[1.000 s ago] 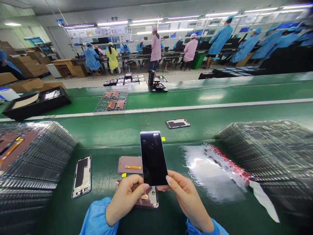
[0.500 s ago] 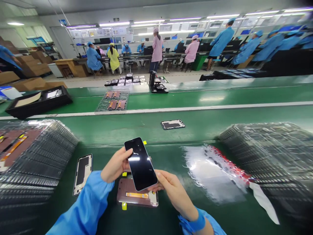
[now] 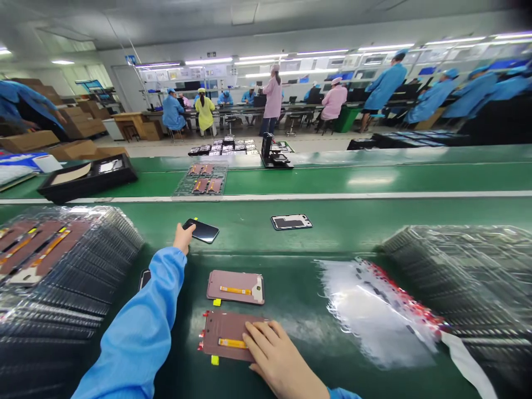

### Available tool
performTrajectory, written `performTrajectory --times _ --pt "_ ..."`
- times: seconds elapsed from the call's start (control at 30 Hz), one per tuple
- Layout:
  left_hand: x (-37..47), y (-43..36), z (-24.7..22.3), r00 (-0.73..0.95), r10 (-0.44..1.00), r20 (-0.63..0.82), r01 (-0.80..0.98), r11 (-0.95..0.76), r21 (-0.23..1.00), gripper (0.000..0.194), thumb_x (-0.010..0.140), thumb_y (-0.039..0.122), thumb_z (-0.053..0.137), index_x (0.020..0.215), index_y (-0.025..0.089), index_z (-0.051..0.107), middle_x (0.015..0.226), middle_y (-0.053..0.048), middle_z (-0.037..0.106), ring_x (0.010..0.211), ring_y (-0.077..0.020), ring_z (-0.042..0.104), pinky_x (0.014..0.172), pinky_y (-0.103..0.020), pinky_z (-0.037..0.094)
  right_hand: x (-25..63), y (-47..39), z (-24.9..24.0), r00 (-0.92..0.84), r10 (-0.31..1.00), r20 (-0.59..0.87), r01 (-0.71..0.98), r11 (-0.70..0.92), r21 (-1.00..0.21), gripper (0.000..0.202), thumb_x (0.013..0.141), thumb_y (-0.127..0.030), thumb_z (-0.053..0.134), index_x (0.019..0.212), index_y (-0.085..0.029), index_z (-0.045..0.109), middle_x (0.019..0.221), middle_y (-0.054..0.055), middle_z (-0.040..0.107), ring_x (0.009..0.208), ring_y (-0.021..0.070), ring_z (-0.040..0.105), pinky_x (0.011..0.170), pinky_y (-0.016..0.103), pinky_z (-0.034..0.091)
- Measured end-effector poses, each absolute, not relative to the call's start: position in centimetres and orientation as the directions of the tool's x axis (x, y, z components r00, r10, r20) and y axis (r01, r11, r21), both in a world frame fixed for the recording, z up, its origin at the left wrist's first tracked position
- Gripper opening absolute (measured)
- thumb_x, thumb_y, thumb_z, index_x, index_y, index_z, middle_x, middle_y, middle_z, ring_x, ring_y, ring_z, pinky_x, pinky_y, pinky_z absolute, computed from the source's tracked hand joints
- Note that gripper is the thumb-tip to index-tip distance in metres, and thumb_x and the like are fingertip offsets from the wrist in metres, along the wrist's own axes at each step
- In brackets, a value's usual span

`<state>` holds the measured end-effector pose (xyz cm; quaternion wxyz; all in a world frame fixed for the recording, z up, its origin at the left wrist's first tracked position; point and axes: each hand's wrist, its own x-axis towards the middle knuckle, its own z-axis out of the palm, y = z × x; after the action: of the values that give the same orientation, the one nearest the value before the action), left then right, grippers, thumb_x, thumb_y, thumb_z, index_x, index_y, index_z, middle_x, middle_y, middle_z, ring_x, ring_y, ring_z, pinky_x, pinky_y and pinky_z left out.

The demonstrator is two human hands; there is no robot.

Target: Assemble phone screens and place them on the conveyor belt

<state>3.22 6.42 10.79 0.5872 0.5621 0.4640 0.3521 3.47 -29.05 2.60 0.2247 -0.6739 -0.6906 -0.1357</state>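
Observation:
My left hand (image 3: 183, 236) reaches forward and pinches the left end of a phone screen (image 3: 204, 230), its glossy black face up, low over the bench. A yellow tab shows at its far edge. My right hand (image 3: 278, 354) lies with fingers stretched over the right end of a brownish display panel (image 3: 224, 332). That panel has an orange flex strip, red tabs on its left edge and a yellow tab below. Just beyond it lies a second display panel (image 3: 235, 282), back up, with a similar strip.
Stacked clear trays (image 3: 78, 266) with panels stand left, and more clear trays (image 3: 465, 288) right. A pile of clear films (image 3: 374, 316) with red tabs lies right of centre. A phone frame (image 3: 291, 221) lies ahead. Another tray (image 3: 199, 180) and a black box (image 3: 89, 176) sit farther back.
My left hand has carried the phone screen forward and left, laying it flatter. My right hand has let go of it and come down onto the near display panel. The view has shifted slightly.

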Motion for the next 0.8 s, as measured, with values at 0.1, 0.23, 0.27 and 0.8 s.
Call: performTrajectory --times 0.1,0.23,0.27,0.8 --pt "1.0 4.7 11.0 0.403 0.908 -0.114 0.179 0.044 0.983 0.036 0.090 0.025 0.061 0.125 0.018 0.055 0.131 -0.010 0.056 0.110 -0.0249 0.059 0.090 -0.045 0.052 4.1 -29.7 3.4 -0.025 0.798 0.602 0.989 0.106 -0.099 0.028 0.098 -0.013 0.042 0.118 -0.008 0.062 0.109 0.013 0.074 0.098 0.0260 0.070 0.087 0.044 0.056" --pt "-2.4 -1.1 11.8 0.676 0.709 -0.204 0.282 0.007 0.959 0.020 0.077 0.028 0.074 0.091 0.014 0.068 0.080 -0.003 0.069 0.071 -0.0177 0.065 0.065 -0.030 0.054 5.8 -30.5 5.6 0.112 0.705 0.700 0.979 0.041 -0.199 0.039 0.095 -0.004 0.039 0.132 -0.003 0.052 0.111 0.018 0.073 0.104 0.0222 0.069 0.085 0.034 0.060" --pt "-3.1 -3.1 12.0 0.751 0.607 -0.259 0.317 0.013 0.948 0.021 0.070 0.029 0.079 0.080 0.013 0.070 0.066 -0.001 0.067 0.061 -0.0176 0.064 0.058 -0.029 0.053 6.1 -30.4 6.2 0.167 0.680 0.714 0.976 -0.011 -0.219 0.043 0.094 -0.004 0.042 0.136 -0.003 0.048 0.114 0.019 0.071 0.107 0.0228 0.068 0.085 0.034 0.060" --pt "-3.4 -14.9 10.6 0.935 0.277 -0.221 0.141 0.284 0.949 0.047 0.087 0.048 0.061 0.126 0.021 0.062 0.125 -0.007 0.068 0.117 -0.0279 0.059 0.105 -0.040 0.044 10.9 -29.0 9.7 0.649 0.582 0.490 0.657 -0.104 -0.747 0.022 0.098 -0.024 0.052 0.109 -0.021 0.070 0.094 0.006 0.077 0.081 0.0179 0.074 0.069 0.026 0.063"
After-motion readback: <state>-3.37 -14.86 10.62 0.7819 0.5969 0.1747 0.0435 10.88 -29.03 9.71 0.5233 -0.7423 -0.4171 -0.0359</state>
